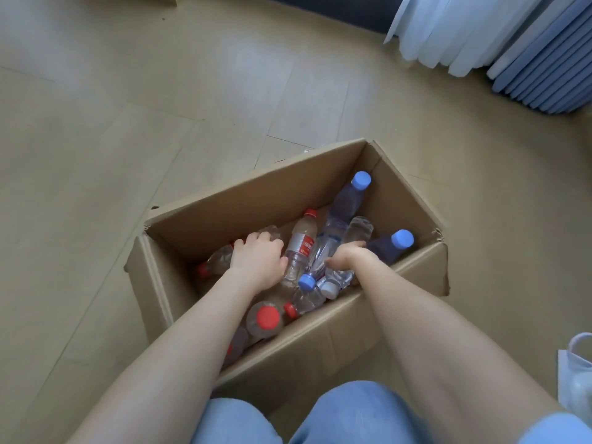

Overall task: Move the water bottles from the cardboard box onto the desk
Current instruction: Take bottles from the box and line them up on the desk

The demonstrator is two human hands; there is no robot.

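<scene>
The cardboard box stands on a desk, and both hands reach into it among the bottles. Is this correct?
No. In the head view the cardboard box stands on the floor, not a desk; left hand and right hand do reach in among the bottles.

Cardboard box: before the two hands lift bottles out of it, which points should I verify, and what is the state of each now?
1. Left hand grip: fingers curl over the red-capped bottle at the box's left end: ok.
2. Right hand grip: its fingers are hidden among the clear bottles in the middle: cannot tell.
3. Caps: every cap in sight, such as the blue cap, sits on its bottle: ok.
4. Way upward: the cardboard box is open on top: ok.
5. Loose pile: bottles lie crossed and may shift: not ok.
6. Desk free to receive bottles: not in view: cannot tell.
</scene>
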